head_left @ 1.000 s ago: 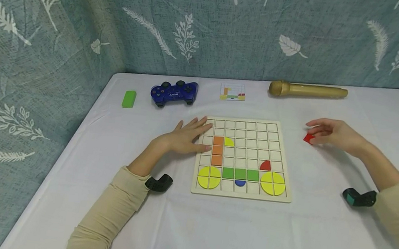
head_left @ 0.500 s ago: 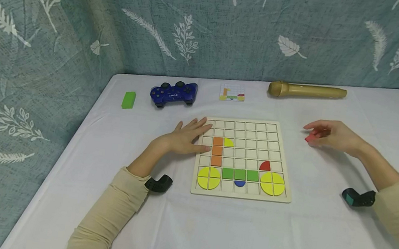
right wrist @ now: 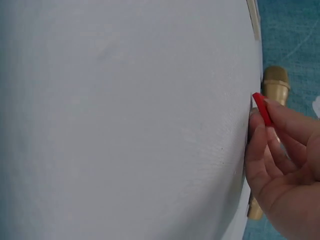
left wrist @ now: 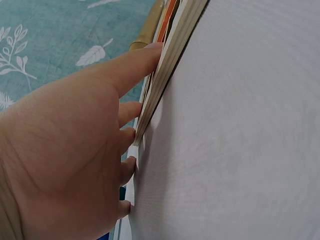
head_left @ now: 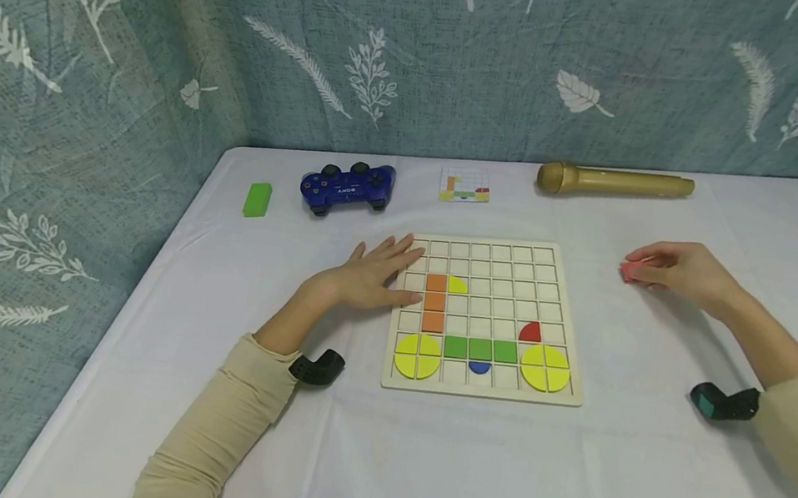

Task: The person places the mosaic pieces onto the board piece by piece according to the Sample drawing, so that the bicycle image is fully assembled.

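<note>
My right hand (head_left: 683,274) pinches a small flat red tile (head_left: 631,271) between thumb and fingers, right of the board. In the right wrist view the red tile (right wrist: 262,109) stands tilted between the fingertips. My left hand (head_left: 369,274), fingers spread, rests on the left edge of the wooden grid board (head_left: 482,393). On the board lie several orange squares (head_left: 435,302), green squares (head_left: 480,349), two yellow circles of quarter pieces (head_left: 418,356), a yellow quarter (head_left: 458,285), a red quarter (head_left: 531,331) and a blue half-round piece (head_left: 479,366).
Behind the board lies a small pattern card (head_left: 465,184). A blue game controller (head_left: 348,188) and a green block (head_left: 257,200) are at the back left. A gold microphone (head_left: 615,182) lies at the back right. A patterned curtain (head_left: 425,50) hangs behind the white-covered table (head_left: 445,474).
My right hand has taken hold of the red tile, picked it up and shifted slightly to the right with it. The left hand has stayed in place on the board.
</note>
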`<action>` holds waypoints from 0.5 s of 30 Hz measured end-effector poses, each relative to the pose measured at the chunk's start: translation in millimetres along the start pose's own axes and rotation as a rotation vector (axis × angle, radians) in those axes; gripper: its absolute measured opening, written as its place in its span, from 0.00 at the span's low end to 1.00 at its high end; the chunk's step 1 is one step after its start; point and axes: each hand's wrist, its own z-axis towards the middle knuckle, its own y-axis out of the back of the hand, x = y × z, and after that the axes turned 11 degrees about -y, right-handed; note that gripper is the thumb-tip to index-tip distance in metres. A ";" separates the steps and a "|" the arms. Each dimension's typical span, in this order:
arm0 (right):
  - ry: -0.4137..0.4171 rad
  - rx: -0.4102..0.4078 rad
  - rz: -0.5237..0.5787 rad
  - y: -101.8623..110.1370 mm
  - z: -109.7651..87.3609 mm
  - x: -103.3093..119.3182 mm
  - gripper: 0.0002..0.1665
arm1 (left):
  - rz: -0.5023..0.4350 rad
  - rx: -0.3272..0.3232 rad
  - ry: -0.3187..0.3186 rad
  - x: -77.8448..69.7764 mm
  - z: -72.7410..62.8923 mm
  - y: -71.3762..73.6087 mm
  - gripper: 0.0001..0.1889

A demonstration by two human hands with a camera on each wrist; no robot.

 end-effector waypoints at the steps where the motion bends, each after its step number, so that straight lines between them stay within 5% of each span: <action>1: -0.002 0.013 0.027 -0.3 -1.3 -0.1 0.29 | 0.000 -0.001 -0.001 0.2 -0.1 0.0 0.41; 7: -0.018 0.087 0.170 -5.0 -11.0 4.2 0.31 | 0.000 -0.003 0.006 0.7 -0.5 -0.1 0.42; 15: -0.049 0.154 0.150 -18.1 -20.9 7.6 0.34 | 0.001 0.003 0.010 -0.1 -0.5 -0.2 0.42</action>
